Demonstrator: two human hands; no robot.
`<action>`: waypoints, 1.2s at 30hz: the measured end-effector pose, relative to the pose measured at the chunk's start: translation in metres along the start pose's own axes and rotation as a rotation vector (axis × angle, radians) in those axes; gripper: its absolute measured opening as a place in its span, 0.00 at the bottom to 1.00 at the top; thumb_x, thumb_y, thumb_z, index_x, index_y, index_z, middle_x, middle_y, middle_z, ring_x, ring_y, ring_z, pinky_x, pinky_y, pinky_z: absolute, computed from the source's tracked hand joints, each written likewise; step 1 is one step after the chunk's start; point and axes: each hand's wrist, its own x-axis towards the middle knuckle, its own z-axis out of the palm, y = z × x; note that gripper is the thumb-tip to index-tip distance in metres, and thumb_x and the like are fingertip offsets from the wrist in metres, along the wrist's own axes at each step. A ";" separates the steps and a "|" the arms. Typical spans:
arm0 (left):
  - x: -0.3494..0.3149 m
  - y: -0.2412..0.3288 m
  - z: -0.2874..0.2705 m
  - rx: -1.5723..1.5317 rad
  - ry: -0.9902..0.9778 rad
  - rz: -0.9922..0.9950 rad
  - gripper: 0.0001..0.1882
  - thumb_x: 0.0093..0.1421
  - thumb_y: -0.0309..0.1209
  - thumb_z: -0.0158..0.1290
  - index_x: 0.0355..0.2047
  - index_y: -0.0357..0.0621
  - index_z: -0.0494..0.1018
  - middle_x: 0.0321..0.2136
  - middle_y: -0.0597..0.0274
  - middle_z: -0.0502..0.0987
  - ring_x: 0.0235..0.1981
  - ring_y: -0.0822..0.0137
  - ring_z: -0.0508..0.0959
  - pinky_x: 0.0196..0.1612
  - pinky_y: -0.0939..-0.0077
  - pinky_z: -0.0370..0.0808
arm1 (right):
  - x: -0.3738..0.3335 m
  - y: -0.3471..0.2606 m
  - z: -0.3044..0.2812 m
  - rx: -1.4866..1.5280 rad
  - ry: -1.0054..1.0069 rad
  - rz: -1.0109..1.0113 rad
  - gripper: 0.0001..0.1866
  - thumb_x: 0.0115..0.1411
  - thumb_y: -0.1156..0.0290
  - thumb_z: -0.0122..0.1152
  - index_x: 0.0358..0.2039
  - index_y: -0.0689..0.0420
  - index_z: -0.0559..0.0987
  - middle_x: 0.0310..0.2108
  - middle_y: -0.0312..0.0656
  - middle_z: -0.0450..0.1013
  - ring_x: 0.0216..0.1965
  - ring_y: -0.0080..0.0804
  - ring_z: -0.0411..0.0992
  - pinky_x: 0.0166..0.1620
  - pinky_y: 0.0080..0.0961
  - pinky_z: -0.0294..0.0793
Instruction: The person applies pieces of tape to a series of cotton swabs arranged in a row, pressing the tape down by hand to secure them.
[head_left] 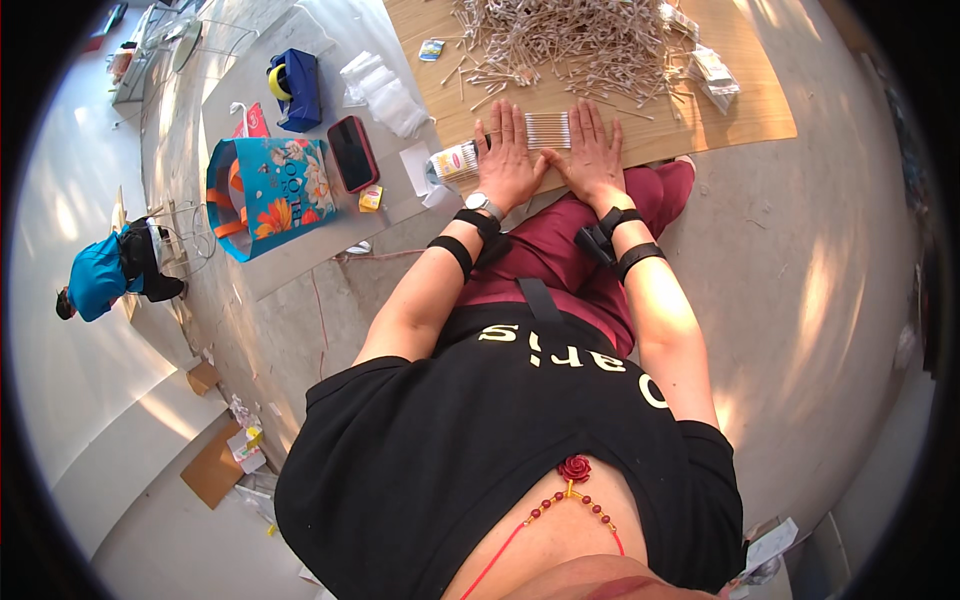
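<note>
A: Cotton swabs (pixel 547 129) — a small aligned bundle, lying flat on the wooden board (pixel 740 105) right at its near edge, between my two hands. Each stick runs left to right across me, so the bundle's long axis points from one palm to the other.

B: Which hand is nearer?

A: Neither, as far as I can judge. My left hand (pixel 507 155) lies against the left ends, my right hand (pixel 594 150) against the right ends. Both sit palm down on the board.

B: State of the fingers?

A: Fingers (pixel 515 118) on both hands are straight and laid close together, pointing away from me. Nothing is pinched or gripped; the inner edges of the hands only touch the bundle from the sides.

B: What else is near?

A: The loose heap of swabs (pixel 560 40) lies just beyond my fingertips, farther up the board. A cylindrical swab pack (pixel 455 162) lies just left of my left hand, at the board's edge. A red phone (pixel 352 152) and a flowered bag (pixel 265 190) lie farther left on the floor.
</note>
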 end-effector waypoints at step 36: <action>0.002 0.003 -0.003 0.004 0.042 0.086 0.50 0.66 0.52 0.51 0.77 0.34 0.46 0.79 0.44 0.42 0.81 0.50 0.36 0.78 0.43 0.29 | 0.008 -0.006 0.008 0.228 0.100 -0.122 0.52 0.69 0.25 0.32 0.80 0.53 0.50 0.82 0.40 0.42 0.82 0.32 0.33 0.78 0.59 0.23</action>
